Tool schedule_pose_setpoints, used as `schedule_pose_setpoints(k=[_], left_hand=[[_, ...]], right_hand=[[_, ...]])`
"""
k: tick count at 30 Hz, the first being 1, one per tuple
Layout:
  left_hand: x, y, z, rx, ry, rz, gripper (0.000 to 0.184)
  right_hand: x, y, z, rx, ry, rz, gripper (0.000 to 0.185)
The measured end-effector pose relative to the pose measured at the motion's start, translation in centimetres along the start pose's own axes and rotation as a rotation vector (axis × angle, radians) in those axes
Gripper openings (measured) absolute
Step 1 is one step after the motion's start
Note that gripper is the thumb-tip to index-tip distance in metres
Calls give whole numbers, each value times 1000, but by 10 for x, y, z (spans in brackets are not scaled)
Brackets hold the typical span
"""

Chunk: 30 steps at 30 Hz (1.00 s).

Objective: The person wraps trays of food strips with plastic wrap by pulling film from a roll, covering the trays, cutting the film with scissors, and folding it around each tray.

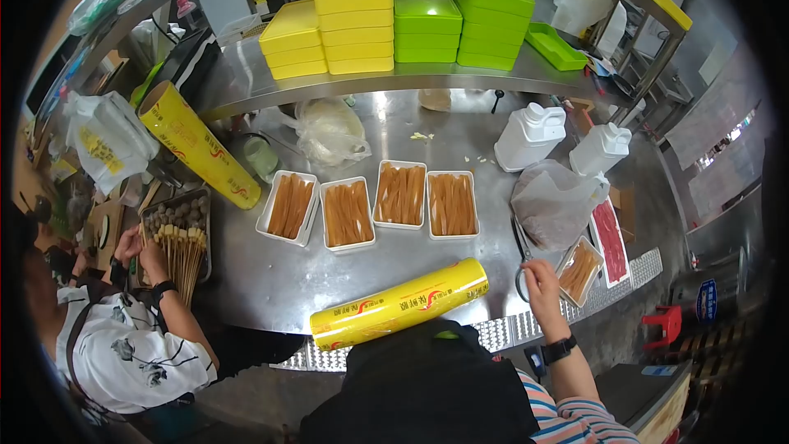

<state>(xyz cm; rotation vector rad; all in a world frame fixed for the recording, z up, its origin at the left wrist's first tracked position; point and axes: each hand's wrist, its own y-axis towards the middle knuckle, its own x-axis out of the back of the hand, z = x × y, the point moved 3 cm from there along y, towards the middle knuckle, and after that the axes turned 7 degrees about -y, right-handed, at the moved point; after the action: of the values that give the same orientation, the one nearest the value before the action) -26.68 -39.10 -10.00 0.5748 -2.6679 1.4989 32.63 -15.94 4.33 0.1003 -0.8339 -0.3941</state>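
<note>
While the right hand [540, 284] grasps dark-handled metal scissors [523, 248] right of the nearer yellow cylindrical film roll [400, 304], red-lettered "保鲜膜", left hand unseen: cannot tell.

I see from afar a steel table [255, 279], which shines under white light. A steel shelf [304, 92] runs above its far edge. Beyond the table's right edge, a red stool [672, 321] stands on grey floor [616, 330].

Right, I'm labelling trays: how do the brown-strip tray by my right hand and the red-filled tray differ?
The brown-strip tray looks shorter, the red-filled tray longer. The brown-strip tray sits nearer your right hand; the red-filled tray farther. Both are white.
</note>
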Motion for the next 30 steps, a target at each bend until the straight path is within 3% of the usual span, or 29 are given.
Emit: schedule_pose_setpoints(k=[6, 8, 11, 13, 17, 20, 21, 23, 25, 30], left_hand=[[-5, 24, 10, 46, 32, 48, 24], [-5, 29, 12, 55, 46, 62, 24], [-5, 33, 19, 74, 58, 73, 23], [-3, 35, 24, 77, 70, 87, 23], [12, 36, 25, 31, 118, 143, 23], [38, 61, -28, -457, 474, 322, 23], [18, 38, -78, -207, 59, 141, 23], [-12, 27, -146, -409, -40, 258, 24], [-55, 22, -190, -433, -11, 273, 36], [-152, 39, -212, -483, -39, 395, 47]], right_hand=[[-41, 46, 9, 52, -21, 161, 14], [-76, 66, -31, -76, 29, 224, 21], [-112, 98, -63, -102, 20, 358, 30], [-134, 107, -67, -576, 235, 548, 39], [-152, 118, -64, -473, 97, 637, 42], [-135, 110, -76, -539, 195, 432, 38], [-126, 109, -85, -513, 174, 395, 38], [-107, 100, -95, -533, 209, 388, 38], [-86, 96, -94, -559, 245, 375, 38], [-33, 98, -52, -457, 184, 406, 37]])
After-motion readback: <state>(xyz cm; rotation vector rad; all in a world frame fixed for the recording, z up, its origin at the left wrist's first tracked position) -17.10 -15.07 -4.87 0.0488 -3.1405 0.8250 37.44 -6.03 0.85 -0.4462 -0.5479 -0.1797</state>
